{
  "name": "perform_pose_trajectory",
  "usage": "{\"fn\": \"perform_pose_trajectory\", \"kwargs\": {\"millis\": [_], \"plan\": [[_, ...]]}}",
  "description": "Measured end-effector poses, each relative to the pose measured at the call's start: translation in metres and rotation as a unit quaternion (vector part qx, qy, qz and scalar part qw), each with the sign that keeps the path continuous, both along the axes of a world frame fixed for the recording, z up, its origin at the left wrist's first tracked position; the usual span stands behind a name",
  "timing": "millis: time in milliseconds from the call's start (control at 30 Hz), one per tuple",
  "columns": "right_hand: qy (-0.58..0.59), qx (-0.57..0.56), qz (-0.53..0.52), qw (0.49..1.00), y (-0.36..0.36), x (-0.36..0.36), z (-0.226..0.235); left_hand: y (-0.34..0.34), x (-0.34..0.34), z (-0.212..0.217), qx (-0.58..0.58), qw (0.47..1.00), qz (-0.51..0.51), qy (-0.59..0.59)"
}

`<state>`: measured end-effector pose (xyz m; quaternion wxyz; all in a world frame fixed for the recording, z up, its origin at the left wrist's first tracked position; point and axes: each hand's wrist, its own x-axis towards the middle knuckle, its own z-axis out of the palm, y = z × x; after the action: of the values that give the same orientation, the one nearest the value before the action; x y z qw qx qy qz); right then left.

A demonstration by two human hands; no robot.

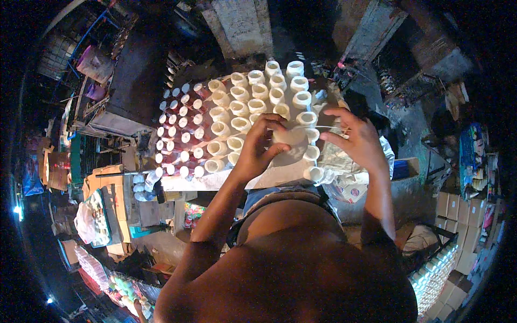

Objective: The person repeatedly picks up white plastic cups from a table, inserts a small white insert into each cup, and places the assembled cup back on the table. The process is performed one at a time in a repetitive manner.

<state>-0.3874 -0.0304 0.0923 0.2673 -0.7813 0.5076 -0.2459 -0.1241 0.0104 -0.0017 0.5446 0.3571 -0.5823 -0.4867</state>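
Observation:
My left hand [264, 145] curls round a pale, rounded piece [292, 141], its thumb below and fingers above; blur hides whether it is a pot like those on the table. A thin pale strand [323, 127] runs from beside this piece to my right hand [358, 137]. There the thumb and forefinger are spread, and the strand's end goes in among the fingers. Beyond and beside my hands stand rows of small cream pots [258, 91] with open round mouths. One column of them passes between my two hands.
Left on the table [215, 183] stand several dark red pieces with pale round tops [183, 121]. Crumpled pale cloth or sacking [339, 156] lies under my right hand. A dark cabinet [132, 81] rises at the left, cardboard boxes [463, 215] are stacked at the right, and a filled tray [99, 215] sits lower left.

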Motion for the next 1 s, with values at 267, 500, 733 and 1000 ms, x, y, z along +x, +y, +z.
{"fn": "perform_pose_trajectory", "kwargs": {"millis": [267, 500, 733, 1000], "plan": [[-0.25, 0.082, -0.072, 0.962, 0.027, 0.014, -0.051, 0.001, -0.025, -0.02, 0.201, 0.976, 0.084, -0.017], [-0.108, -0.247, -0.043, 0.962, 0.034, 0.069, -0.043, -0.003, -0.029, -0.062, 0.274, 0.948, 0.052, 0.152], [0.113, -0.089, -0.058, 0.988, 0.032, 0.087, -0.059, 0.005, -0.051, -0.011, 0.38, 0.821, 0.089, 0.417], [-0.089, -0.188, -0.056, 0.976, 0.025, 0.088, -0.079, 0.01, -0.043, -0.028, 0.298, 0.843, 0.102, 0.436]]}}
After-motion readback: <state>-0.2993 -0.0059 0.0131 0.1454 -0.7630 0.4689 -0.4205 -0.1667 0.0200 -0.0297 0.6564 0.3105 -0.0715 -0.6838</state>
